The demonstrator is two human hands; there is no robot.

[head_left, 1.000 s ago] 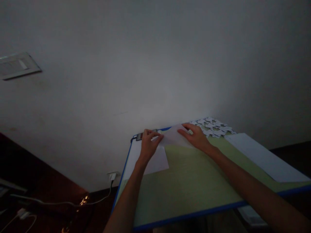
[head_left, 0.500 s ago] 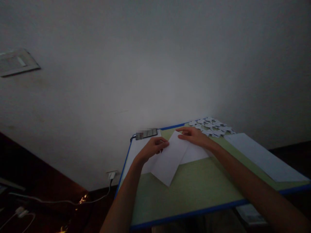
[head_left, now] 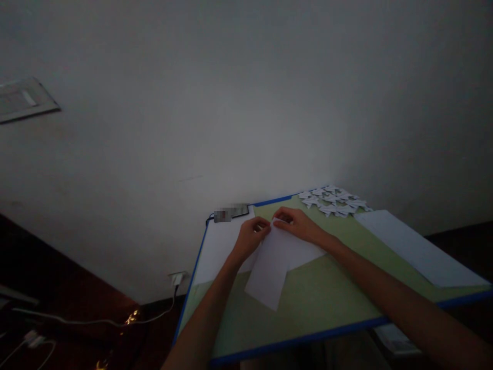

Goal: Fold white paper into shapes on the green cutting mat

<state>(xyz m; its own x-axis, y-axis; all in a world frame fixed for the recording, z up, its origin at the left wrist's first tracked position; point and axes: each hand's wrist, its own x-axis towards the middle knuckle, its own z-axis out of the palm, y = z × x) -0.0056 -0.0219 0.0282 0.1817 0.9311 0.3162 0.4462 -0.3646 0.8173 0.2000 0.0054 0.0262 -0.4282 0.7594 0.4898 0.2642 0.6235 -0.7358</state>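
Observation:
A white strip of paper (head_left: 269, 272) hangs tilted toward me over the table, its far end between my two hands. My left hand (head_left: 253, 235) pinches the left side of that end between thumb and fingers. On the right side, my right hand (head_left: 295, 223) grips the paper's far corner, thumb below and fingers curled over. Both hands' fingertips are close together, nearly touching. Beneath them lies more white paper (head_left: 308, 252), partly covered by the strip and my right hand. Whether the strip's far end is folded is too dim to tell.
The green table (head_left: 308, 298) has a blue edge. Several small folded paper pieces (head_left: 335, 200) lie at the back right, with a long white sheet (head_left: 416, 252) beside them. A phone (head_left: 241, 210) with a cable rests at the back left. A plug (head_left: 177, 279) sits in the wall socket.
My hands have come closer together at the strip's far end. My right hand has moved left and slightly down, and the strip has turned and shifted a little toward me.

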